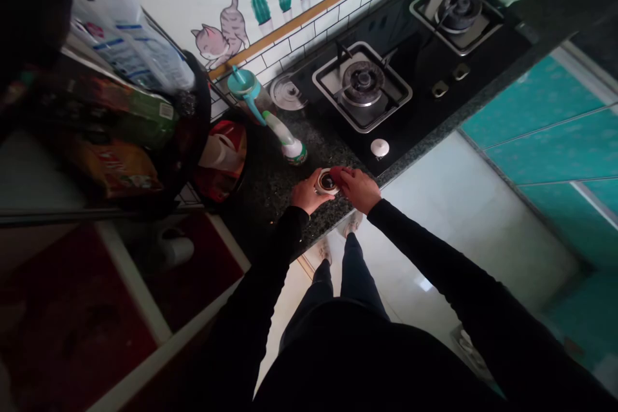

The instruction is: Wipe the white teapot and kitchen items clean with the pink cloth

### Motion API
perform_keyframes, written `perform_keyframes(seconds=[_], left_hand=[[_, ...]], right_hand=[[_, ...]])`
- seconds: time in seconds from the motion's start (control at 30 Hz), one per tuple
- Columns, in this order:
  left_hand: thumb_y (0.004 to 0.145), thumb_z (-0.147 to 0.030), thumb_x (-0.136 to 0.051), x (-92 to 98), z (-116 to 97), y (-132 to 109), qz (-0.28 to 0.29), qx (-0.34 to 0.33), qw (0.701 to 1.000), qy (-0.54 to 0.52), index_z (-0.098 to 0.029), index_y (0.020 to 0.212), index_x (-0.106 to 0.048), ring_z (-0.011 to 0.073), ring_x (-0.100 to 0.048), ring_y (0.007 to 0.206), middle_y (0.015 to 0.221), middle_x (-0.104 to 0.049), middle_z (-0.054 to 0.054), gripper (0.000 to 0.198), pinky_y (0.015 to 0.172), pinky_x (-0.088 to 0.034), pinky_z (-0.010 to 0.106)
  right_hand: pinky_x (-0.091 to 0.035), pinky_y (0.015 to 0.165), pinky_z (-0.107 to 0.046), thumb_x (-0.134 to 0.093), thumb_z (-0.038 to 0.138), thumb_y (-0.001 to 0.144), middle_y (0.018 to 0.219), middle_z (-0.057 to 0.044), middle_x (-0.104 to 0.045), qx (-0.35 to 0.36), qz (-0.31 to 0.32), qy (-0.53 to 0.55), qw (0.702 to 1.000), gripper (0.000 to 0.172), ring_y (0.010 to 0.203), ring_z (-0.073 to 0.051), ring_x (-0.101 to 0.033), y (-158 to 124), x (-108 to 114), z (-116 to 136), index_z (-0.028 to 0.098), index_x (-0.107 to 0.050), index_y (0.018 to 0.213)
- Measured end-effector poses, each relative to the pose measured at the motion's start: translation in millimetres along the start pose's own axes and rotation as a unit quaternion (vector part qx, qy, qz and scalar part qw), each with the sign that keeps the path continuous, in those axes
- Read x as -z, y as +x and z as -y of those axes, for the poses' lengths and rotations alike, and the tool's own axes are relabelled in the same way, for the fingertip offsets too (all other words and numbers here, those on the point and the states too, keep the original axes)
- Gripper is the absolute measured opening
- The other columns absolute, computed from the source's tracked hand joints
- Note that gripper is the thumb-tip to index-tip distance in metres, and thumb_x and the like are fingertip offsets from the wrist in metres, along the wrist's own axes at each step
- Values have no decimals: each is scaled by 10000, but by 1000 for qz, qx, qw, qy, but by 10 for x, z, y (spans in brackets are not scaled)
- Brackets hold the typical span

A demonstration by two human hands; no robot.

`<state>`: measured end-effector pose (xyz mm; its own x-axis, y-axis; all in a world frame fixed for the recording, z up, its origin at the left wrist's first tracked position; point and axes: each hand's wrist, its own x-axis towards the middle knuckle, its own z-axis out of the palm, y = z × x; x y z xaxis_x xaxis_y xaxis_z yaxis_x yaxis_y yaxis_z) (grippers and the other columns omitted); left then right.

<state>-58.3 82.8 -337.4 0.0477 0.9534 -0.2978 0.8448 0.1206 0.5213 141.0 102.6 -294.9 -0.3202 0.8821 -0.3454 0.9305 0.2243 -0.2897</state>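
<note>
A small round jar (327, 181) with a dark inside stands on the speckled dark countertop (270, 187) near its front edge. My left hand (308, 193) is wrapped round the jar's left side. My right hand (358, 189) is closed on a red lid (337, 173) at the jar's right rim. Both arms are in black sleeves.
A green-and-white bottle (288, 140) lies just behind the jar. A teal-lidded jar (247, 91) and a red container (223, 158) stand further left. A two-burner gas stove (363, 84) sits to the right, with a white knob (380, 147) near my hands. A rack with bags (125, 77) is at left.
</note>
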Motion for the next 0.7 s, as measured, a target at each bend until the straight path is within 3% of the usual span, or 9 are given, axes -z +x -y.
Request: perform_keyframes(seconds=[0.1, 0.2, 0.47, 0.7], left_hand=[[732, -522, -900, -26, -26, -41, 1, 19, 1000, -20, -376, 1546, -472, 291, -728, 1156, 1238, -771, 26, 931, 927, -539, 329], [743, -532, -887, -57, -33, -75, -3, 36, 999, -32, -377, 1560, -454, 295, -738, 1146, 1245, -774, 28, 938, 892, -541, 327], [720, -470, -915, -57, -35, -88, -6, 25, 998, -64, -322, 1580, -454, 291, -709, 1220, 1328, -745, 48, 987, 947, -533, 311], [854, -489, -773, -179, -50, -112, -2, 86, 994, -66, -341, 1623, -410, 306, -737, 1148, 1204, -788, 51, 863, 904, -528, 326]], right_hand=[[-469, 803, -339, -406, 397, 1084, 1199, -160, -621, -13, 4, -47, 999, 435, 1014, -276, -611, -26, -75, 5, 235, -575, 1451], [-449, 809, -334, -378, 383, 1095, 1242, -164, -595, 20, -16, -74, 997, 416, 1052, -278, -579, -72, -128, -11, 245, -610, 1411], [-451, 842, -352, -395, 313, 1083, 1314, -158, -570, 53, 4, -99, 994, 419, 1088, -288, -546, -65, -95, -71, 309, -581, 1459], [-519, 840, -354, -359, 361, 1076, 1347, -195, -592, -45, 40, 23, 998, 476, 1037, -271, -645, -295, -293, 462, 169, -525, 1479]])
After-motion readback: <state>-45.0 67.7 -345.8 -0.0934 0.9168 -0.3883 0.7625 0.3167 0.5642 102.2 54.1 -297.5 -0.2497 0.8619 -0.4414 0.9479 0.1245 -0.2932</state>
